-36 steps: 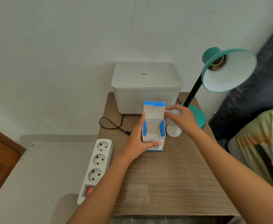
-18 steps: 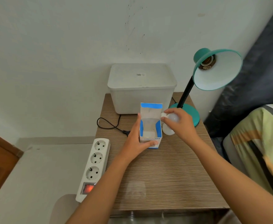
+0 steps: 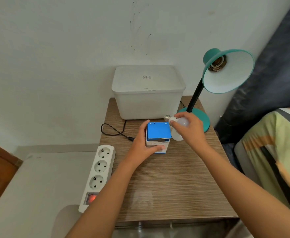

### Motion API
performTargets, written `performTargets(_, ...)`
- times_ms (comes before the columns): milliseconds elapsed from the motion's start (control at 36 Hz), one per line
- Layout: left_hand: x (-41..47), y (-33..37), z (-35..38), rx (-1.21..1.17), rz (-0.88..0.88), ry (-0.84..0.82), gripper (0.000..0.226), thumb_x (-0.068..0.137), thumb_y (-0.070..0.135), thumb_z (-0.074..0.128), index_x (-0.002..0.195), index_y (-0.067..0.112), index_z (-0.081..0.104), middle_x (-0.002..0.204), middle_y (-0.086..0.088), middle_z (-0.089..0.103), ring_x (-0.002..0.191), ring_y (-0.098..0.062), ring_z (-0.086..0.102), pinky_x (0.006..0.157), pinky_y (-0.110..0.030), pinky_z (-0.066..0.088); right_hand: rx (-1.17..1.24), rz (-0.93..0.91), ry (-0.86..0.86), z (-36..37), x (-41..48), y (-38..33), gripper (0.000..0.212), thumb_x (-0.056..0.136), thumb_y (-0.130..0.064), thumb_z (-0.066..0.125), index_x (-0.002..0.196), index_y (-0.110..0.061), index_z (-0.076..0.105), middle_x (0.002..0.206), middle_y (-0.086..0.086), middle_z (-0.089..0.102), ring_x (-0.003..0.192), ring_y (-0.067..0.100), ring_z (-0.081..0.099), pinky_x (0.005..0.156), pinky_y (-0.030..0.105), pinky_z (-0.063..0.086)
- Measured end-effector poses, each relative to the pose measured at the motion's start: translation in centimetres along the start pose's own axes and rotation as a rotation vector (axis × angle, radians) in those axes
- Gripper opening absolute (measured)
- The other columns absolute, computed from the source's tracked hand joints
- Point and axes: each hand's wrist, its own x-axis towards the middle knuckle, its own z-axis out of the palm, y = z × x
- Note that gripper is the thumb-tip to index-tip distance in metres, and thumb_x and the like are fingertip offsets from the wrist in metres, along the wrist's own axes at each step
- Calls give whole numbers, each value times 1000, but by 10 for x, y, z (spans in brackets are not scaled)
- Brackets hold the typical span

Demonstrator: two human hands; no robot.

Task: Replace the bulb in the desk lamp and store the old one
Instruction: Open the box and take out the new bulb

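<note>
- Head view: left hand (image 3: 143, 149) grip closed round the bulb box (image 3: 158, 135), upright on the counter (image 3: 166, 177), blue flap folded over.
- Right hand (image 3: 191, 130) grip pinches the LED bulb (image 3: 179, 121), screw base pointing left, just beside the box, near the desk lamp (image 3: 226, 73).

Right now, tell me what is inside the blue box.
The box has its flap over the opening, so the inside is hidden. The bulb is outside it, held in the right hand.
</note>
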Motion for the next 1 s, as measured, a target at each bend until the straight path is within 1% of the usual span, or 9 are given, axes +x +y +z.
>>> performTargets(56,1,0,0,12,-5,-2,100,70,18,82,146,29,17,131,10,45,117,-1,50,99,-25,44,-67,-30,8,2,-2,-2,31,76,-29,70,105,-19,64,108,4,58,101,17,52,83,27,41)
performTargets(194,2,1,0,75,-12,23,105,68,26,84,147,29,15,138,4,39,124,-9,45,104,-37,43,-204,-120,24,7,-9,-4,40,78,-30,69,115,-17,57,113,4,52,94,10,45,76,23,33)
performTargets(278,1,5,1,165,38,67,105,68,30,83,148,23,15,149,0,27,134,-12,32,110,-31,34,-220,-127,35,10,-12,-3,42,80,-30,67,117,-17,55,116,5,51,100,17,51,76,26,38)
performTargets(389,1,8,0,264,69,76,106,71,33,80,150,18,11,154,-2,18,138,-10,23,106,-16,24,-229,-146,46,13,-15,-3,43,81,-29,66,120,-16,53,118,6,49,104,19,52,79,26,41)
performTargets(556,3,14,-3,371,67,64,101,74,35,77,150,14,13,157,-1,15,142,-12,19,101,-12,18,-221,-122,50,20,-15,-4,45,82,-26,65,123,-12,51,121,10,47,107,23,50,88,30,41)
performTargets(694,1,17,-4,420,76,68,102,75,37,75,150,16,10,159,0,10,143,-13,19,106,-20,26,-201,-73,47,23,-15,-4,42,83,-26,64,120,-12,52,118,10,47,102,22,49,83,29,42)
performTargets(778,-1,18,-4,429,83,90,103,74,38,76,150,16,10,159,0,10,143,-13,18,103,-16,24,-186,-57,39,24,-15,-4,40,84,-26,63,120,-11,52,116,10,47,95,16,46,79,25,38)
performTargets(917,-1,21,-4,427,78,74,104,74,36,77,150,13,10,159,-2,10,144,-16,17,110,-25,25,-185,-57,48,24,-15,-3,40,83,-26,64,118,-11,53,115,11,48,99,20,49,81,26,41)
performTargets(1000,-1,22,-4,437,75,65,103,75,35,76,150,13,8,159,-3,9,144,-16,17,110,-26,26,-182,-47,55,25,-15,-4,39,83,-25,64,118,-11,53,114,11,48,99,21,50,82,28,42)
